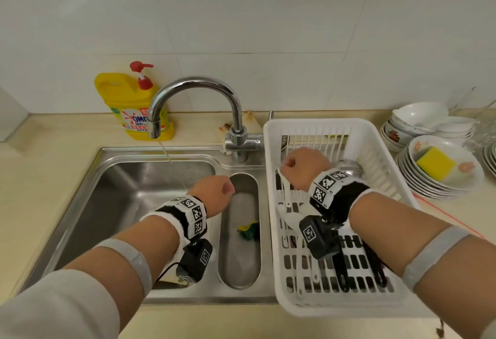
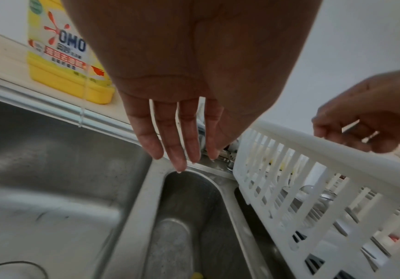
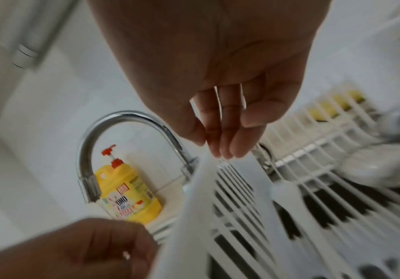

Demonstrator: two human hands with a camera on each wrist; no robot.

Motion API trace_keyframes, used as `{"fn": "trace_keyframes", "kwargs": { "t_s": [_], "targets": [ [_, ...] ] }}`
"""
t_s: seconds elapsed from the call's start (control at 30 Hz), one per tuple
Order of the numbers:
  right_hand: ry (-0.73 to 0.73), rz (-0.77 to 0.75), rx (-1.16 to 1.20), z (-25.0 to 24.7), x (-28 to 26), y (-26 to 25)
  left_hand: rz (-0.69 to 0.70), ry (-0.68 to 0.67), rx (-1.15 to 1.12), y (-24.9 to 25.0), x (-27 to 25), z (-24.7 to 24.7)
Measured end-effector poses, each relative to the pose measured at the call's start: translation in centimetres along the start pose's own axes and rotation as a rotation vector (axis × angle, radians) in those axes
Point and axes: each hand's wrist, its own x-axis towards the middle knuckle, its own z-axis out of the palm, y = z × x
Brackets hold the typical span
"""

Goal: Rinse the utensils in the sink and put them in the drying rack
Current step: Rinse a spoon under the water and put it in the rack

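Several white plastic utensils (image 1: 288,204) and black-handled ones (image 1: 343,271) lie in the white drying rack (image 1: 316,123), with a metal ladle (image 1: 349,168) at its back. My right hand (image 3: 223,147) hovers over the rack's left side. Its fingers are straight and point down, holding nothing. Over the divider between the main sink basin (image 1: 120,191) and the narrow side basin (image 1: 241,258) hangs my left hand (image 2: 182,154), wet, fingers straight and bare. A thin stream of water runs from the faucet (image 1: 193,88) into the main basin.
A yellow dish-soap bottle (image 1: 128,107) stands behind the sink at the left. A green and yellow scrubber (image 1: 249,231) lies in the side basin. Right of the rack are stacked bowls (image 1: 429,121) and plates with a yellow sponge (image 1: 436,162) on top.
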Motion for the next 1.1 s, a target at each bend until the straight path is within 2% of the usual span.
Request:
{"fn": "trace_keyframes", "kwargs": {
  "t_s": [0.07,0.2,0.27,0.43,0.5,0.6,0.67,0.77,0.87,0.97,1.1],
  "targets": [
    [0.001,-0.039,-0.01,-0.5,0.7,-1.4,-0.011,0.0,0.008,-1.3,-0.5,-0.3],
    [-0.26,0.058,-0.105,0.1,0.4,0.4,0.006,0.009,0.003,-2.3,-0.8,-0.8],
    [-0.328,0.095,-0.175,0.6,-0.6,2.6,0.056,0.036,-0.012,-1.3,-0.8,-1.2],
    [-0.331,0.199,-0.19,1.3,-2.9,7.5,0.329,0.121,-0.097,4.3,-0.8,-2.2],
    [-0.349,0.265,-0.181,1.8,-3.6,8.8,0.458,0.084,-0.08,7.3,-0.9,-2.3],
    [-0.43,0.413,0.045,2.7,-4.2,10.1,0.604,-0.054,0.034,11.4,-0.7,-1.7],
    [-0.459,0.464,0.191,3.2,-4.4,10.3,0.607,-0.224,0.142,13.5,-0.2,-0.8],
    [-0.418,0.427,0.25,4.1,-4.5,11.2,0.582,-0.409,0.332,15.8,0.8,1.0],
    [-0.53,0.403,0.179,4.3,-5.1,11.9,0.536,-0.456,0.433,17.4,1.7,2.7],
    [-0.533,0.429,0.214,3.7,-4.9,13.0,0.482,-0.512,0.48,18.6,2.8,3.5],
    [-0.553,0.384,0.138,3.3,-4.7,13.6,0.343,-0.52,0.391,19.4,3.8,3.6]
  ]
}}
